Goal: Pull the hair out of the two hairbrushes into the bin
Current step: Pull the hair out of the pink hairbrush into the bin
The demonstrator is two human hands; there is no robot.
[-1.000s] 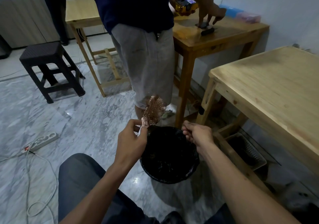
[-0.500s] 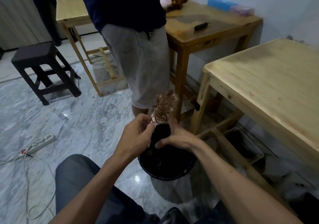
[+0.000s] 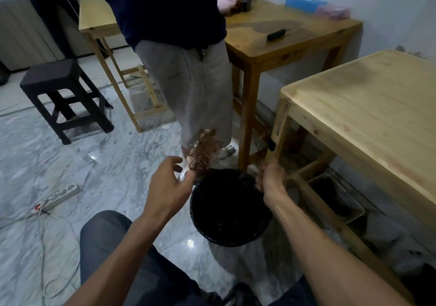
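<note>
Two hands apart now; half second ago we see them together over bin (image 3: 230, 207) at lower centre. Left hand (image 3: 168, 187) pinches pale handle of hairbrush (image 3: 203, 152), fingers partly spread; brush head, tangled with reddish-brown hair, sits just above bin's upper-left rim. Right hand (image 3: 271, 183) has moved out to bin's right rim, fingers curled narrow; whether it holds hair, we cannot tell. Second brush not seen. No readable writing or brand anywhere. Standing person (image 3: 179, 53) fills upper centre.
</note>
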